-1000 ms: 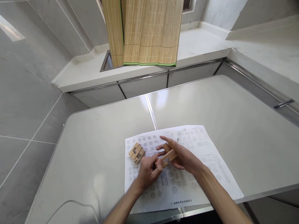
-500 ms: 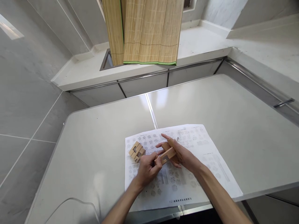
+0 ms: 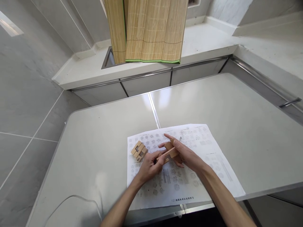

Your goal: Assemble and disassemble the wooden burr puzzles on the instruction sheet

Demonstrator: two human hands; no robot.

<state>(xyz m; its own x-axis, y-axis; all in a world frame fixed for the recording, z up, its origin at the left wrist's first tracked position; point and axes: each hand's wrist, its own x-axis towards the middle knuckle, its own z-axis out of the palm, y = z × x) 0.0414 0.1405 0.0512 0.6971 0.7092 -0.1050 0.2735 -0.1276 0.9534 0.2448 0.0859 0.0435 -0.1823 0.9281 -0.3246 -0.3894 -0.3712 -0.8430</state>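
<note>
Between my hands are several notched wooden puzzle pieces (image 3: 173, 153), held just above a printed sheet (image 3: 151, 197). My left hand (image 3: 151, 164) pinches the near end of a notched piece between thumb and fingers. From the right, my right hand (image 3: 186, 154) wraps round other pieces, its index finger stretched out past them. Part of these pieces is hidden by the fingers. Left of my left hand, more notched wooden blocks (image 3: 139, 150) lie together on the sheet, and one carries a dark "3".
The sheet lies on a pale folding table (image 3: 99, 142) with a metal seam (image 3: 153, 110). A white cable (image 3: 78, 197) curves across the table's near left. Behind are a counter (image 3: 85, 72), a sink (image 3: 108, 60) and a hanging bamboo mat (image 3: 153, 31).
My left fingers have shifted slightly along the notched piece, and its notch now shows less. My right thumb now lies more over the pieces. The loose blocks stay put.
</note>
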